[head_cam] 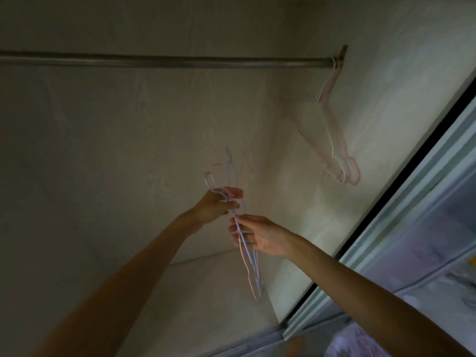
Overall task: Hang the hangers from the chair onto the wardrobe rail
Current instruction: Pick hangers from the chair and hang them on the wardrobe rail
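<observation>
Head view shows no writing or label you could read on anything.

Your left hand (216, 204) grips a bunch of thin wire hangers (246, 251) near their necks, fingers curled round the wires. Your right hand (260, 237) pinches the same bunch just below, thumb and fingers closed on the wires. The two hands sit close together, almost touching. The hooks stick up above your left hand, and the bodies trail down below your right hand. The bunch has blue and pink wires, but they overlap and blur, so you cannot count them exactly; there are several.

The rail (164, 61) runs across the upper part of the wardrobe, well above the hands. At its right end, by the side wall, hung hangers (332, 140) dangle from it, pale pink and white. Two can be made out, perhaps three; they lie against each other.

Nothing stands between the bunch and the rail. The back panel (103, 150) is pale wood grain, dim. To the right, a sliding door (401, 228) with a dark edge and light frame crosses the corner of the view. A floral cloth (360, 341) shows at the bottom right.
</observation>
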Tool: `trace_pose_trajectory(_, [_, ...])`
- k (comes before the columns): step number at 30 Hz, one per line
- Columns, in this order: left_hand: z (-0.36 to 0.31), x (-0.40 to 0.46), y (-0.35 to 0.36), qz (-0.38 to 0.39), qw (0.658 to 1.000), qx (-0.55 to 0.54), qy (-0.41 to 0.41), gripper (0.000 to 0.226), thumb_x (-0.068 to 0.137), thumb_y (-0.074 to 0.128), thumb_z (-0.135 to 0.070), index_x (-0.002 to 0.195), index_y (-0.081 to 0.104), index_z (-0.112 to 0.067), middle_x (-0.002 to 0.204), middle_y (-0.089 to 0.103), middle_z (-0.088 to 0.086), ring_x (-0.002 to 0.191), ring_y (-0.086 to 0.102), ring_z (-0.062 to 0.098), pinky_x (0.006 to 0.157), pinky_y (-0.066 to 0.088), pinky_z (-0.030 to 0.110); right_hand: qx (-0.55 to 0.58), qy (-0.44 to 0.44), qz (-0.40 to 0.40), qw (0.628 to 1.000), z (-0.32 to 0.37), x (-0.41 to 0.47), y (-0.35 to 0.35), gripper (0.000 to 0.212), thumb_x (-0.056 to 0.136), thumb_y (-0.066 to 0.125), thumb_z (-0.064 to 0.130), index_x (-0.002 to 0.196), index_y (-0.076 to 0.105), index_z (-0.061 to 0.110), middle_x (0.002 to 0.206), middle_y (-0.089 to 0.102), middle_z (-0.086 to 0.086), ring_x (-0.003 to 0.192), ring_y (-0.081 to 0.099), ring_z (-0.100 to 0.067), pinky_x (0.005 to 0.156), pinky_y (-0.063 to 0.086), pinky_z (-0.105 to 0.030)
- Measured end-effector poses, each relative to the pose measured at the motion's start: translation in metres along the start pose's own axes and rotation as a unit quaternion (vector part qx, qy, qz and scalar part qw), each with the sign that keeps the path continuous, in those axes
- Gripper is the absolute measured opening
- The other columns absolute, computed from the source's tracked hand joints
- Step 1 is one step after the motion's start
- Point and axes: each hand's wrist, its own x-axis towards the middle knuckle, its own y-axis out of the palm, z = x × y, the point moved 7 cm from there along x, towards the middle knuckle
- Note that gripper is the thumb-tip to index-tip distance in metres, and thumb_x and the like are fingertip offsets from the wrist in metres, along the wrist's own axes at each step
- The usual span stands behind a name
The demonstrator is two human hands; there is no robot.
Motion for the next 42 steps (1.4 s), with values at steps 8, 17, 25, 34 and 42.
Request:
trace_pose_trajectory(8, [0.043, -0.01, -0.007, -0.045, 0.975, -0.213, -0.05, 0.053, 0.092, 0.032, 0.017, 0.128, 0.023, -0.021, 0.12, 0.041, 0.014, 0.04, 0.064, 0.011, 0.042, 0.052, 0.022, 0.052, -0.082, -0.205, 0.974, -0.02, 0.011, -0.035, 0.01, 0.094, 0.051, 0.012, 0.098, 0.06, 0.012, 0.049, 0.058, 0.001, 0.041, 0.054, -0.007, 0.056, 0.05, -0.024])
trace_pose_trajectory(17, [0.071, -0.029, -0.037, -0.071, 0.987, -0.134, -0.048, 0.051, 0.092, 0.033, 0.016, 0.141, 0.029, 0.001, 0.093, 0.068, 0.003, 0.047, 0.066, 0.004, 0.046, 0.05, 0.015, 0.173, -0.117, -0.142, 0.968, -0.027, 0.018, -0.015, 0.026, 0.099, 0.032, 0.02, 0.086, 0.054, 0.018, 0.055, 0.042, 0.001, 0.052, 0.042, -0.011, 0.065, 0.039, -0.025])
trace_pose_trajectory(25, [0.107, -0.054, -0.078, -0.068, 0.99, -0.075, -0.102, 0.061, 0.086, 0.049, 0.015, 0.142, 0.031, -0.001, 0.062, 0.071, -0.016, 0.052, 0.066, 0.0, 0.044, 0.043, 0.012, -0.205, -0.121, -0.049, 0.97, 0.008, 0.014, 0.0, 0.029, 0.103, 0.028, 0.023, 0.104, 0.055, 0.011, 0.07, 0.06, -0.006, 0.064, 0.061, -0.013, 0.068, 0.053, -0.024])
trace_pose_trajectory(34, [0.04, -0.036, -0.085, -0.093, 0.981, -0.126, -0.115, 0.035, 0.093, 0.047, 0.003, 0.128, 0.044, 0.003, 0.12, 0.061, 0.019, 0.068, 0.071, 0.013, 0.065, 0.055, 0.032, -0.387, -0.19, -0.226, 0.873, 0.082, -0.004, -0.044, 0.021, 0.1, 0.038, 0.021, 0.098, 0.058, 0.018, 0.065, 0.043, 0.01, 0.056, 0.04, -0.001, 0.051, 0.034, -0.014])
trace_pose_trajectory(42, [-0.053, -0.007, -0.082, -0.141, 0.976, -0.147, -0.078, 0.013, 0.09, 0.053, 0.005, 0.102, 0.05, 0.008, 0.122, 0.058, 0.02, 0.074, 0.066, 0.022, 0.068, 0.06, 0.033, -0.387, -0.266, -0.298, 0.831, 0.186, -0.027, -0.05, 0.022, 0.098, 0.039, 0.019, 0.108, 0.058, 0.016, 0.081, 0.051, 0.009, 0.066, 0.047, -0.005, 0.053, 0.032, -0.016])
